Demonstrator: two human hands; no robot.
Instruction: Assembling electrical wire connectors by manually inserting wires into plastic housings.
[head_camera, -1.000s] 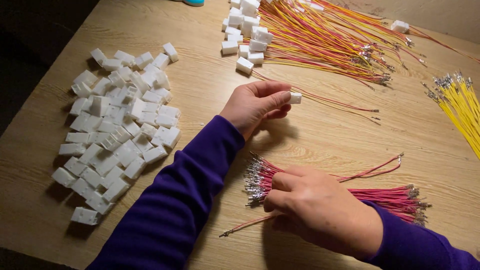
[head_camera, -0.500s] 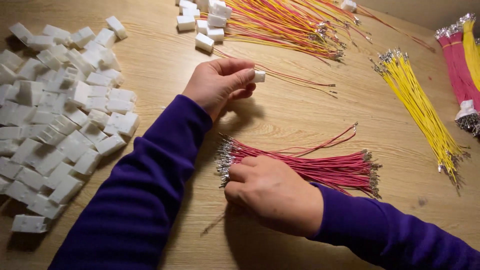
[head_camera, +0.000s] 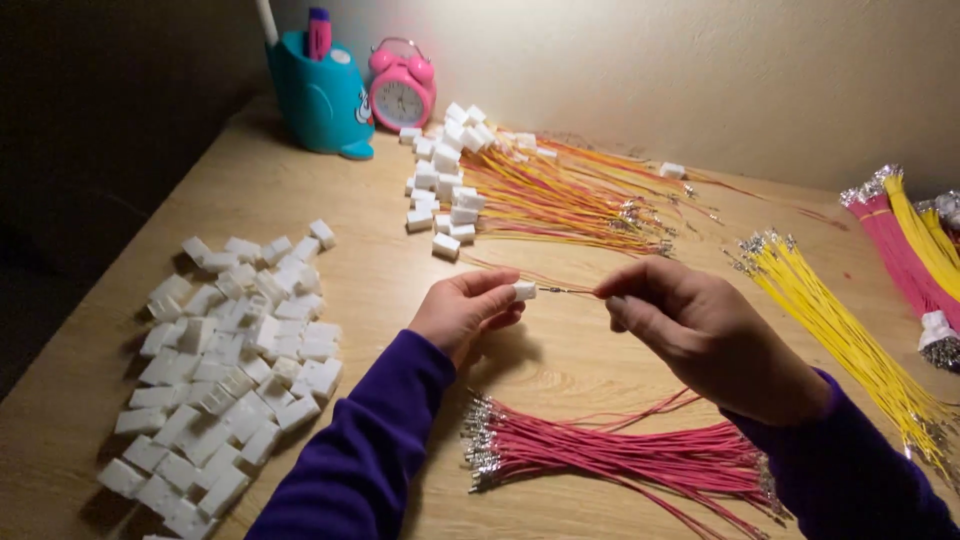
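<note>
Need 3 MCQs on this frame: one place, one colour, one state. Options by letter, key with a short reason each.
1. Where is the loose pile of white connectors?
A. left of the left hand
B. behind the clock
C. under the yellow wires

2. What colour is the wire bundle nearest the person?
A. yellow
B. red
C. blue

3. What is the left hand doing?
A. lying flat on the table
B. holding a pen
C. pinching a white connector

Key: 1 A, the pile lies at the table's left side. 2 B, red wires lie below the hands. 3 C, fingertips grip the connector while the right hand pinches a wire end at it.
</note>
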